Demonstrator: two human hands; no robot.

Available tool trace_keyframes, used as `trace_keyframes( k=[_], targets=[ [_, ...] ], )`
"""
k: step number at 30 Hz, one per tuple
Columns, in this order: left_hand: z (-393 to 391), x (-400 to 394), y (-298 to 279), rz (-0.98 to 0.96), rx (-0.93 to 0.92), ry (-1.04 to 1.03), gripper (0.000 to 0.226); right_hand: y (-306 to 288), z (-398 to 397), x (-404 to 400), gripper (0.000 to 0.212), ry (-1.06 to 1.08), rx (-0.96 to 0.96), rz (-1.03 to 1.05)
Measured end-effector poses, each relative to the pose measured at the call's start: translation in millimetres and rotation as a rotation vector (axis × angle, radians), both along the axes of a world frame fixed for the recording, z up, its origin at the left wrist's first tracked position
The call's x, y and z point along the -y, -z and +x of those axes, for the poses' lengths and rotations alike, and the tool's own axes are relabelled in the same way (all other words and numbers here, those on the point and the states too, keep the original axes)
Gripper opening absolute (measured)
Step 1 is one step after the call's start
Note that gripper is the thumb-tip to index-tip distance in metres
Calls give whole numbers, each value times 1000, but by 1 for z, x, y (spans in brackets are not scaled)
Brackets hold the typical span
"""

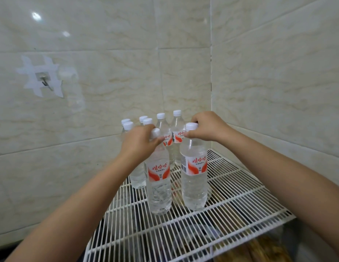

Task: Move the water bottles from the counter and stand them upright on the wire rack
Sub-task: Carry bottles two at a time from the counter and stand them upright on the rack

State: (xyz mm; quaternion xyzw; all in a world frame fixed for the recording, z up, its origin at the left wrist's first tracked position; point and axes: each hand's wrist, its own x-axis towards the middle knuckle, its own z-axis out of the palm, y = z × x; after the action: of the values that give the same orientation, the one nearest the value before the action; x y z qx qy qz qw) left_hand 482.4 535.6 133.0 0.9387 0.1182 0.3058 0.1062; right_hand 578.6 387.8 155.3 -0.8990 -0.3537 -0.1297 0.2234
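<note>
Progress: about six bottles (161, 127) upright at 12 o'clock on the wire rack (240, 201) | now: my left hand (138, 140) and right hand (208, 127) each clamp a bottle neck, left bottle (158, 178), right bottle (195, 176), bases on the wires | left: release; worktop out of view, remainder unknown.

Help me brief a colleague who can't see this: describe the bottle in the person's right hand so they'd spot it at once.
Find the white wire rack in the tiled corner. Among the upright water bottles there, take the front pair nearest the camera. It is the right-hand bottle, gripped at its cap by the right hand, nearer the side wall than its neighbour.
</note>
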Motion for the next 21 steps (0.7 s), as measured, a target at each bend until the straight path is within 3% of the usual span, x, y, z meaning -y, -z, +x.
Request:
trace_keyframes(
  k=[7, 12, 16, 20, 21],
  targets=[
    [53, 10, -11, -55, -38, 53, 35, -1, 40, -6, 34, 140, 11, 94],
    [103, 7, -13, 63, -102, 10, 30, 5, 69, -28, 32, 186, -3, 184],
    [131, -6, -9, 152, -153, -42, 30, 8, 90, -41, 33, 146, -28, 207],
    [141, -20, -3, 185, -149, -102, 30, 8, 105, -55, 18, 97, -54, 184],
    [142, -22, -2, 192, -144, -110, 30, 9, 107, -58, 25, 89, -62, 202]
  ],
)
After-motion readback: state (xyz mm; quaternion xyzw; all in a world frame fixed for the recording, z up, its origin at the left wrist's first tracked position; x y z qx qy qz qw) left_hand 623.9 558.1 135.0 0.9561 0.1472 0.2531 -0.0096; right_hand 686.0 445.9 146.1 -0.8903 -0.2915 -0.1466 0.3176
